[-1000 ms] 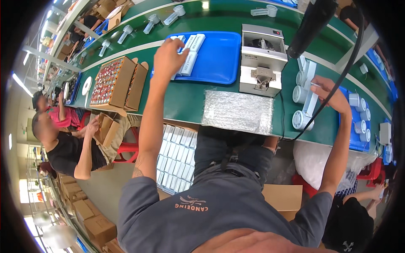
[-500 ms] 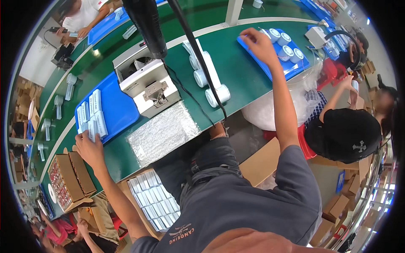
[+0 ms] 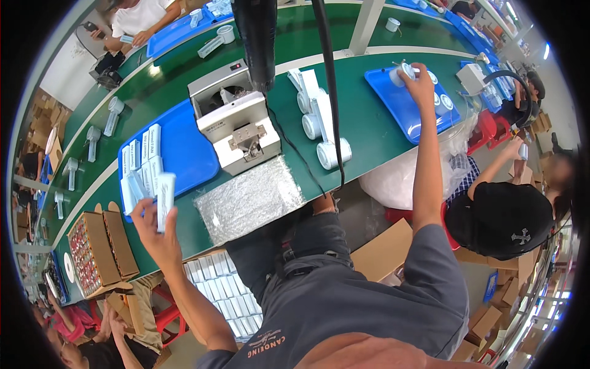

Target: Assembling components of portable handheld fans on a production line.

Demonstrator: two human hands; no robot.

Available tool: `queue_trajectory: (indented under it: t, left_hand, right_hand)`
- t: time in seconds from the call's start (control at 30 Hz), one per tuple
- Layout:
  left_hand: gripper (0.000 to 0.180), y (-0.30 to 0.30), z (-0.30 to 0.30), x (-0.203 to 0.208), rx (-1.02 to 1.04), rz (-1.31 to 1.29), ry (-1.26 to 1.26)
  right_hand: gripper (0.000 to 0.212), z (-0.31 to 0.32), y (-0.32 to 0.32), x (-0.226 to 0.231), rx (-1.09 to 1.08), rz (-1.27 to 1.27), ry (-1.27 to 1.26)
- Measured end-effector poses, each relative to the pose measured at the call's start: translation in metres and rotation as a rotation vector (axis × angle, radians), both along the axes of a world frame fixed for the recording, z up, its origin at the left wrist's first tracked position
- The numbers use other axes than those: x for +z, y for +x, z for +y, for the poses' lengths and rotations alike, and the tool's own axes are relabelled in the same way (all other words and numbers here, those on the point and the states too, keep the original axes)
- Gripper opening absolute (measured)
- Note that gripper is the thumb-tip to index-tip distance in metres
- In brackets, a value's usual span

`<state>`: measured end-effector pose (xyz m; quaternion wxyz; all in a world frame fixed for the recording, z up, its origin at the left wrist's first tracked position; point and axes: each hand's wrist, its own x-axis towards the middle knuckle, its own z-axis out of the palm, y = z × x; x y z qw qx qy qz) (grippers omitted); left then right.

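Note:
My left hand is at the near edge of the left blue tray, with fingers and thumb around a pale blue rectangular handle casing. Several similar casings lie in that tray. Over the right blue tray, my right hand grips a round, pale blue fan head, lifted above the tray. More round heads rest in the tray beside it. A white bench machine with a metal fixture on its front stands between the trays.
A thick black tool and a black cable hang over the bench. Assembled handheld fans lie right of the machine. Bubble wrap covers the bench's near edge. A carton of casings stands below. A co-worker sits at right.
My left hand has lifted a handle casing out of the left tray's near corner. My right hand has come down into the right tray and taken a round fan head. The view has shifted slightly.

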<state>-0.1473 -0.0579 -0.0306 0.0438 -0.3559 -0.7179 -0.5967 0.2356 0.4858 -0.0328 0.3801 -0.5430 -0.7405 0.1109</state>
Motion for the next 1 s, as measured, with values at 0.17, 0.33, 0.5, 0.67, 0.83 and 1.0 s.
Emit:
queue_trajectory:
  t: [0.17, 0.33, 0.5, 0.67, 0.83, 1.0]
  left_hand:
    - [0.036, 0.016, -0.024, -0.010, 0.055, -0.227, 0.079]
    - [0.056, 0.026, 0.000, -0.025, -0.231, -0.839, 0.628]
    - [0.047, 0.049, 0.056, -0.006, -0.492, -1.186, 0.896]
    - [0.042, 0.051, 0.056, -0.018, -0.552, -1.215, 0.932]
    - [0.043, 0.056, 0.056, -0.022, -0.581, -1.227, 0.874]
    - [0.044, 0.061, 0.056, -0.021, -0.574, -1.202, 0.809]
  right_hand:
    - [0.059, -0.134, -0.016, 0.037, 0.611, 0.820, -0.255]
    - [0.077, -0.225, -0.005, 0.026, 0.933, 1.032, -0.137]
    - [0.066, -0.313, -0.084, 0.016, 1.611, 1.223, -0.753]
    - [0.069, -0.347, -0.135, -0.010, 1.584, 1.172, -1.256]
    - [0.080, -0.346, -0.153, -0.016, 1.586, 1.332, -1.450]
    - [0.080, -0.345, -0.157, -0.018, 1.540, 1.329, -1.632]
